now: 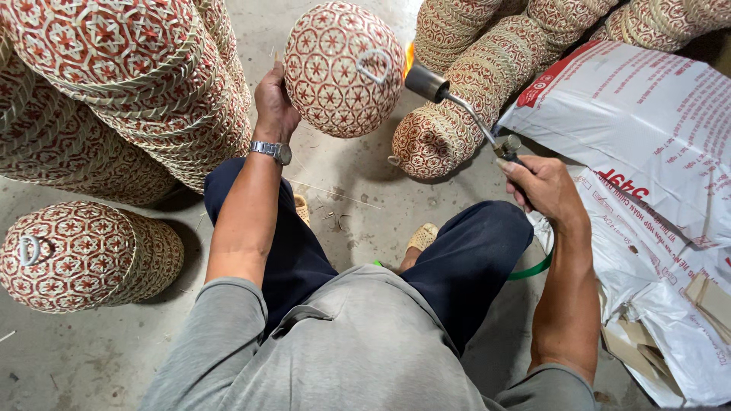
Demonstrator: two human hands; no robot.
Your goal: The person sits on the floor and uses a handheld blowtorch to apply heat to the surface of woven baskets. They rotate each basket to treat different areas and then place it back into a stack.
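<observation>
You sit low over the concrete floor [358, 205], knees apart in dark trousers, a grey shirt nearest the camera. Your right hand [542, 186] is clenched around the grip of a gas torch [457, 103]. Its long axis runs from your fist up and to the left: a thin metal tube, bent slightly, ending in a dull steel nozzle that points at the basket, with a small orange flame [410, 55] showing just past the nozzle, close beside the weave.

Your left hand [272, 103], with a steel wristwatch [272, 151] on its wrist, grasps the woven basket [344, 68] by its left edge and holds it up in the air between your knees and the far stacks. The basket is round and domed, its rounded bottom turned toward you, plaited in flat strips of red and cream that form star-like hexagons. A small pale loop [373, 67] sits on its right side.

On your left a nested stack of like baskets [84, 255] lies on its side, with a larger pile [129, 84] beyond. On your right lie white printed sacks [647, 144]. Farther off, more basket stacks [487, 76] lie in rows.
</observation>
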